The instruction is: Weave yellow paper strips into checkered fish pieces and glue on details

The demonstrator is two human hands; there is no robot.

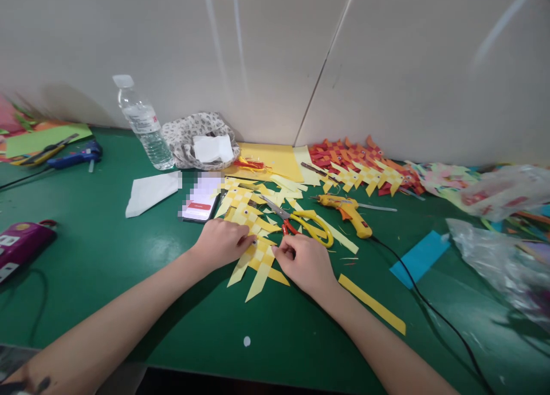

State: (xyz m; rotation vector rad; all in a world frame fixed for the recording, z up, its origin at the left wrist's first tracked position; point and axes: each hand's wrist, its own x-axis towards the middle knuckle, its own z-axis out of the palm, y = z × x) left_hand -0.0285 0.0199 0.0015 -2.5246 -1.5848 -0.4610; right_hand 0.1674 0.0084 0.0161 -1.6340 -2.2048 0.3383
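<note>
A yellow woven paper fish (260, 260) with a small googly eye lies on the green table (129, 280) between my hands. My left hand (223, 241) rests on its left side, fingers curled down and pressing the paper near the eye. My right hand (301, 260) is at its right edge, fingers pinched together on the weave. More yellow woven fish (240, 203) lie just behind. Yellow-handled scissors (301, 220) rest close above my right hand.
A yellow glue gun (348, 208) with a black cord lies right of the scissors. A phone (200, 203), white tissue (150, 191), water bottle (144, 125) and patterned pouch (201, 140) sit behind. Red and orange woven fish (361, 163) pile at the wall. Plastic bags (502, 234) crowd the right; a yellow strip (372, 303) lies near.
</note>
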